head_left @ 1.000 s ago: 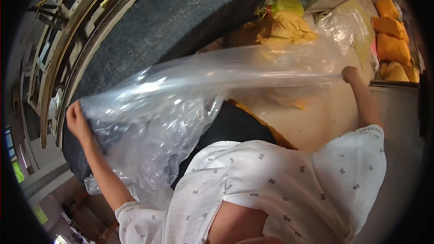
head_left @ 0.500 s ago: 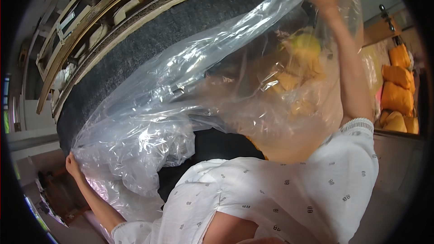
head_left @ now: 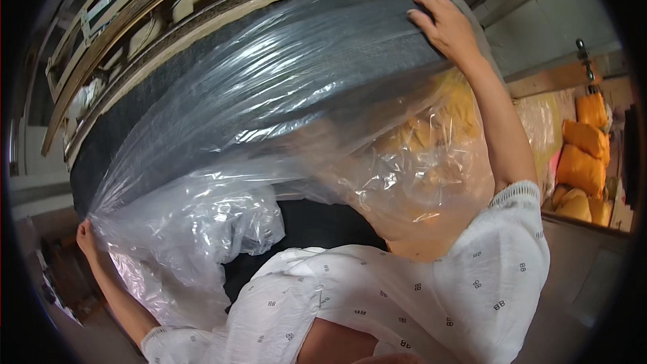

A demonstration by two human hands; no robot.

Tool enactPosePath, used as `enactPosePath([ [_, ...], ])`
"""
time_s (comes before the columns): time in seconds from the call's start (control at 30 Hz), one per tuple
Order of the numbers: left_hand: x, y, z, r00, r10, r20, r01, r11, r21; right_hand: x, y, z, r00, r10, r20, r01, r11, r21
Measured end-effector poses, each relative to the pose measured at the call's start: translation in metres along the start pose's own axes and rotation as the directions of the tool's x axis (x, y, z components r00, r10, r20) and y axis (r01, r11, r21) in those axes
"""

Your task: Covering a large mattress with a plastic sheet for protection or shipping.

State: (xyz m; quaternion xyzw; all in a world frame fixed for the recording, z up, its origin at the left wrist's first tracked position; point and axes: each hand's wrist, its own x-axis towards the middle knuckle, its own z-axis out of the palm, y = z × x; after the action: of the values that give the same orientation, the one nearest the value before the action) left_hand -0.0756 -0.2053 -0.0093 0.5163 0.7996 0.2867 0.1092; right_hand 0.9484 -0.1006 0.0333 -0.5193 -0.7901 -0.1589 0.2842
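A large clear plastic sheet (head_left: 290, 111) is stretched across a dark table surface (head_left: 98, 165), smooth on the far side and crumpled near my body. At the left edge my left hand (head_left: 85, 234) pinches a gathered corner of it. My right hand (head_left: 447, 27) lies on the sheet near the far right corner, thumb apart from the fingers, its fingers partly curled over the plastic. Yellow-orange cloth (head_left: 458, 108) shows through the sheet below my right forearm.
A long machine frame with rails (head_left: 145, 47) runs along the table's far edge. To the right, several orange bundles (head_left: 583, 165) are stacked beside a wooden board (head_left: 549, 83) with a dark fitting on it. Loose plastic hangs at the near left.
My right hand has come down from its raised, blurred position onto the far right of the table. The sheet there now lies flatter and covers more of the dark surface. My left hand still grips its corner.
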Motion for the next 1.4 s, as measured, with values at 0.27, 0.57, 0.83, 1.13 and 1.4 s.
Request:
enactPosePath([
  [0.27,0.010,0.100,0.061,0.965,-0.166,0.204,0.234,0.893,-0.384,0.007,0.038,0.011,0.942,0.312,0.121,-0.247,0.891,-0.381],
  [0.57,-0.014,0.165,0.092,0.889,0.026,-0.456,-0.061,0.996,-0.063,0.015,0.054,0.046,0.320,0.824,0.468,-0.695,0.540,-0.475],
  [0.83,-0.014,0.199,0.098,0.846,0.020,-0.533,-0.161,0.962,-0.219,0.109,-0.262,0.039,0.987,-0.083,0.136,0.016,0.901,0.434],
  [1.13,0.025,0.193,0.134,0.836,0.030,-0.547,-0.172,0.962,-0.210,0.126,-0.484,0.121,0.879,-0.477,0.001,0.355,0.657,0.665],
  [1.4,0.029,0.170,0.125,0.884,0.040,-0.466,-0.198,0.935,-0.294,0.107,-0.397,0.026,0.420,-0.552,0.721,-0.867,-0.007,0.499],
])
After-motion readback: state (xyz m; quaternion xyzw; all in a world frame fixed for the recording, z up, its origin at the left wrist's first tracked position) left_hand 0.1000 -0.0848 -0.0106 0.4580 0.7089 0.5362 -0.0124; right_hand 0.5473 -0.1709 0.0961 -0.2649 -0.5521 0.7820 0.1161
